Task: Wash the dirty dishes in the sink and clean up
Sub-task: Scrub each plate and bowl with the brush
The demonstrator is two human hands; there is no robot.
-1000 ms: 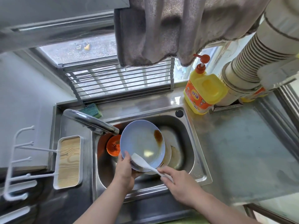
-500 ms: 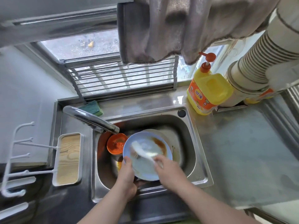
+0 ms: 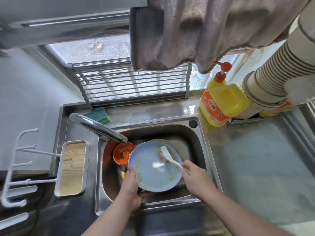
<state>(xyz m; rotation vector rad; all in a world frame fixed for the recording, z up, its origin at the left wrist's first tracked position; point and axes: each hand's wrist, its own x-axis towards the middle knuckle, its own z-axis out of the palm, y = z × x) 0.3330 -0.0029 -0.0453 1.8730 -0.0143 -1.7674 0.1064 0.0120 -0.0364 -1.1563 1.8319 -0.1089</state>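
Head view: scrubbing a wet plate above the sink.
The left hand [image 3: 130, 189] pinches the blue plate [image 3: 154, 166] rim; the right hand [image 3: 196, 178] clasps the brush [image 3: 167, 155]. Hard scrubbing may slip the plate onto the orange bowl [image 3: 123, 153].

A plate [image 3: 154, 174] sits over the sink [image 3: 196, 133], a bowl [image 3: 122, 153] to its left under the tap [image 3: 100, 127]. A soap bottle [image 3: 221, 103] stands behind the sink's right corner, a sponge [image 3: 99, 114] behind its left.

Smeared blue plate [image 3: 154, 171] over sink [image 3: 202, 143]
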